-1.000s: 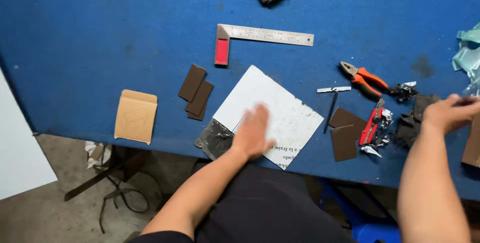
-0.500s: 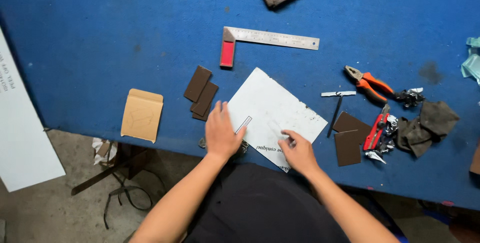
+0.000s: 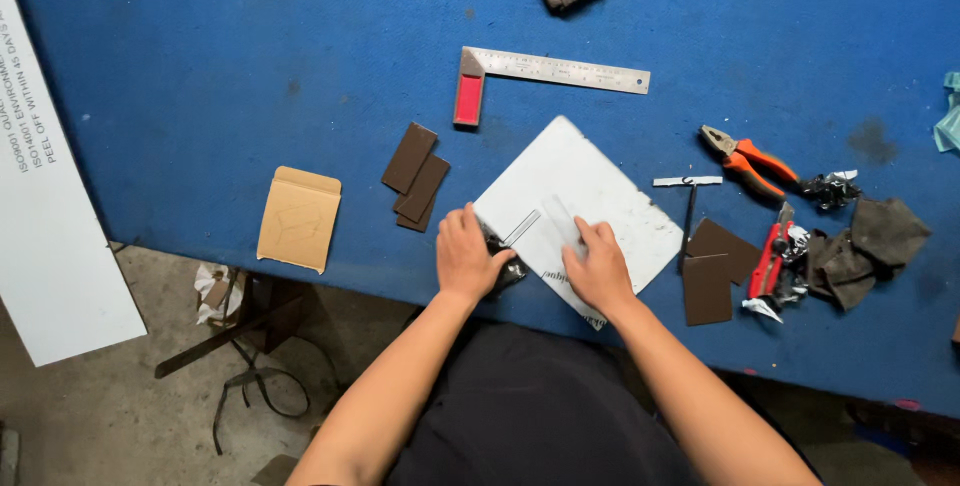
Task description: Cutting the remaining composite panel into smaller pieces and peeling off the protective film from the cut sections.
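Note:
A white sheet point(image 3: 590, 186) lies slanted on the blue table point(image 3: 250, 76) at its near edge. My left hand point(image 3: 468, 251) rests at the sheet's left corner, thumb and fingers closed over a dark glossy piece point(image 3: 508, 270) that sticks out from under it. My right hand point(image 3: 598, 266) lies flat on the sheet's near part, fingertips pressing down. A thin metal strip point(image 3: 523, 227) lies on the sheet between the two hands.
Brown rectangular pieces point(image 3: 416, 174) and a tan card box point(image 3: 299, 217) lie to the left. A metal try square with a red stock point(image 3: 540, 71) is beyond the sheet. Orange pliers point(image 3: 745, 161), a red cutter point(image 3: 771, 256), brown squares point(image 3: 712, 271) and dark scraps point(image 3: 862, 241) sit to the right. A white board point(image 3: 55, 196) leans at the far left.
My right hand came back from the scraps at the far right and settled on the white sheet. My left hand shifted to the sheet's left corner, onto the dark piece.

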